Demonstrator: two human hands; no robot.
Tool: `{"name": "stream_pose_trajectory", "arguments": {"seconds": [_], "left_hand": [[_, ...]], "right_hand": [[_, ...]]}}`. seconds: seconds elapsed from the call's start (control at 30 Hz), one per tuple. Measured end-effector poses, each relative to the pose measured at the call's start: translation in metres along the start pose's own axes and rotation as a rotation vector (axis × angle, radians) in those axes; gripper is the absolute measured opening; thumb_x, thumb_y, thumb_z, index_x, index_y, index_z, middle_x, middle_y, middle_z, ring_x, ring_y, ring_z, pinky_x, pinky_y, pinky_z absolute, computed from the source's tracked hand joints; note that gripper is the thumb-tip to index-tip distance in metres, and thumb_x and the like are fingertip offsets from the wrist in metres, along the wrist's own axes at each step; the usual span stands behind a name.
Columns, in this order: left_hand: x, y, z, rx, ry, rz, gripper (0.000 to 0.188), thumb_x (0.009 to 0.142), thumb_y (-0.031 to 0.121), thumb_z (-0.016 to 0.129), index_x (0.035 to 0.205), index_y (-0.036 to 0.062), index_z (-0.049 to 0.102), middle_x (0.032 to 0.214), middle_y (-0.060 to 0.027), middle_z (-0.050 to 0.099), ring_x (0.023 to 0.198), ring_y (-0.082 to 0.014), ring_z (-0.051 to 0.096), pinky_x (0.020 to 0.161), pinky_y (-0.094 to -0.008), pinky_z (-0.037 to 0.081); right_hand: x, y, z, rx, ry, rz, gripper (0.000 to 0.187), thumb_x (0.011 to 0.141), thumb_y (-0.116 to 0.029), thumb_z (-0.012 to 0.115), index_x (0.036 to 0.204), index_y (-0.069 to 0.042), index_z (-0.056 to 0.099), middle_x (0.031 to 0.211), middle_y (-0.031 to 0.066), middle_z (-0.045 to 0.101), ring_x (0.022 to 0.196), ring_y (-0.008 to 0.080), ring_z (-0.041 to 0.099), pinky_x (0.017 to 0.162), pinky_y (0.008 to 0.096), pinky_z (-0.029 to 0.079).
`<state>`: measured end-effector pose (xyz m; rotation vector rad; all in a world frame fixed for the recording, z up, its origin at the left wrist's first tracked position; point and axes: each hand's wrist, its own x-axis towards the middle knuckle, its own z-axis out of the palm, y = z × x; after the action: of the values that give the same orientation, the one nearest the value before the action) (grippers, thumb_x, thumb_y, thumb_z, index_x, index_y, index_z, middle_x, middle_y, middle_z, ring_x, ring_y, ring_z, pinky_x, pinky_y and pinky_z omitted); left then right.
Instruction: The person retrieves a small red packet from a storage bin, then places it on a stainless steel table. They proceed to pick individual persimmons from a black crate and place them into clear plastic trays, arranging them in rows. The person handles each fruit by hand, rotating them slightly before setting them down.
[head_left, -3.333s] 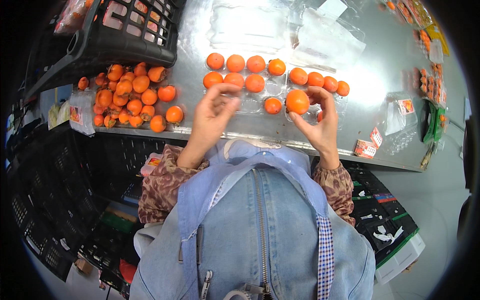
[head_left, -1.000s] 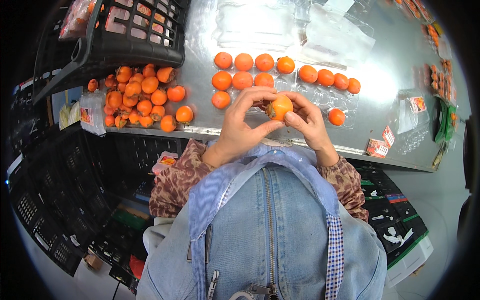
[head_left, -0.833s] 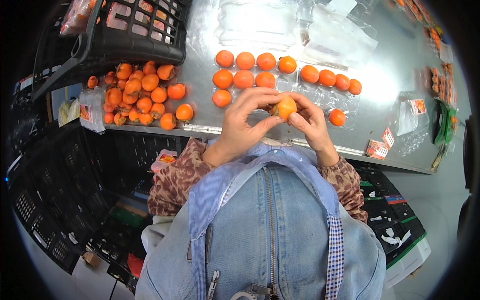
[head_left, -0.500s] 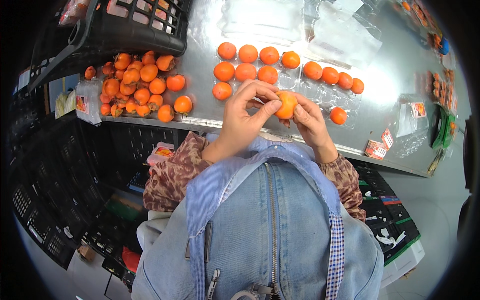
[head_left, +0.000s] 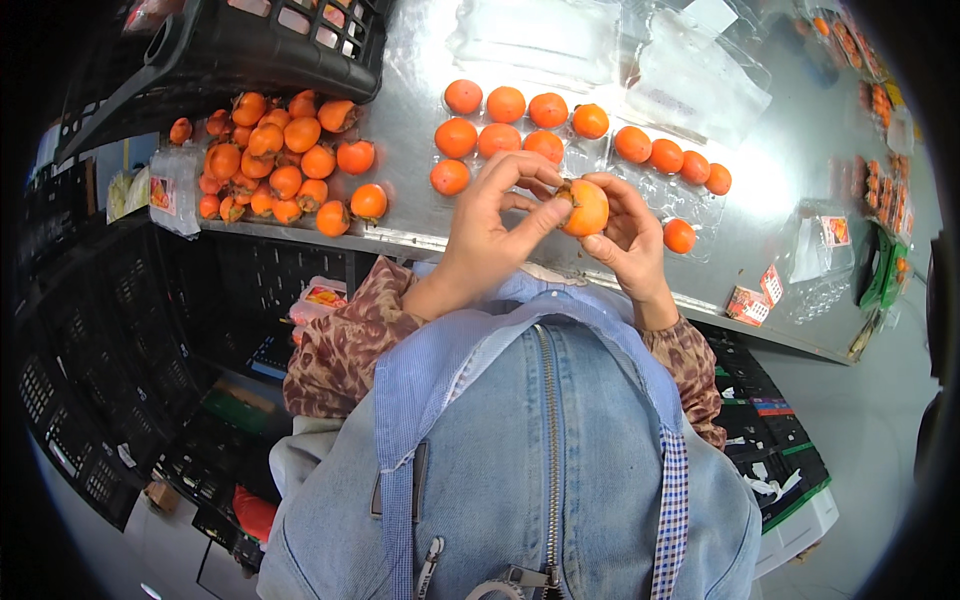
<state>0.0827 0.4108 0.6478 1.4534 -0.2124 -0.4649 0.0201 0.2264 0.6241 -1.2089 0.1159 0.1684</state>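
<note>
Between my two hands is an orange persimmon, held above the near edge of the metal table. The thumb and fingers of my left hand pinch it at its leafy stem end. My right hand curls round its other side. Beyond my hands, clear plastic trays hold rows of persimmons. Several cups of the right tray hold no fruit. A single persimmon sits at that tray's near side. My hands hide part of the left tray.
A heap of persimmons lies at the left, below a black plastic crate. Clear plastic sheets lie at the back. Small red-and-white labels rest near the front edge at right. Black crates stand below left.
The persimmon has been turned in my hands, so its leafy stem end now faces my left fingers rather than down. My right hand has shifted slightly right and opened wider around it.
</note>
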Motion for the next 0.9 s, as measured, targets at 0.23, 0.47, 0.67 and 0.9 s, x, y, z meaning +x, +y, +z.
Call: {"name": "stream_pose_trajectory", "arguments": {"seconds": [0.23,0.47,0.67,0.9], "left_hand": [[0.002,-0.002,0.003,0.218,0.009,0.251,0.027,0.081,0.008,0.076,0.101,-0.0004,0.060,0.103,-0.0096,0.060,0.089,-0.0181,0.065,0.074,-0.0285,0.059],[-0.001,0.002,0.002,0.209,-0.004,0.167,0.024,0.087,0.008,0.070,0.105,-0.0016,0.058,0.104,-0.0105,0.060,0.092,-0.0193,0.066,0.076,-0.0294,0.059],[-0.001,-0.004,0.003,-0.357,-0.130,-0.245,0.033,0.097,0.017,0.058,0.124,-0.0003,0.051,0.116,-0.0115,0.060,0.105,-0.0211,0.063,0.091,-0.0344,0.054],[0.002,-0.013,-0.008,-0.774,-0.282,-0.472,0.054,0.106,0.041,0.033,0.131,-0.0055,0.047,0.125,-0.0178,0.057,0.109,-0.0247,0.062,0.093,-0.0385,0.054]], "right_hand": [[-0.001,-0.004,0.002,-0.427,0.082,-0.211,0.062,0.075,-0.007,0.081,0.129,-0.002,0.051,0.130,0.0121,0.057,0.115,0.0204,0.059,0.089,0.0323,0.052],[-0.004,-0.006,0.001,-0.578,0.059,-0.238,0.064,0.074,-0.003,0.080,0.130,-0.002,0.048,0.133,0.0163,0.053,0.123,0.0263,0.054,0.099,0.0363,0.046],[-0.002,-0.018,0.010,-0.827,0.030,-0.378,0.061,0.071,-0.006,0.083,0.124,-0.001,0.054,0.125,0.0150,0.056,0.109,0.0228,0.058,0.086,0.0325,0.051],[0.004,-0.027,0.020,-0.786,0.130,-0.389,0.058,0.067,-0.015,0.086,0.118,-0.003,0.061,0.111,0.0110,0.061,0.083,0.0177,0.061,0.071,0.0292,0.052]]}}
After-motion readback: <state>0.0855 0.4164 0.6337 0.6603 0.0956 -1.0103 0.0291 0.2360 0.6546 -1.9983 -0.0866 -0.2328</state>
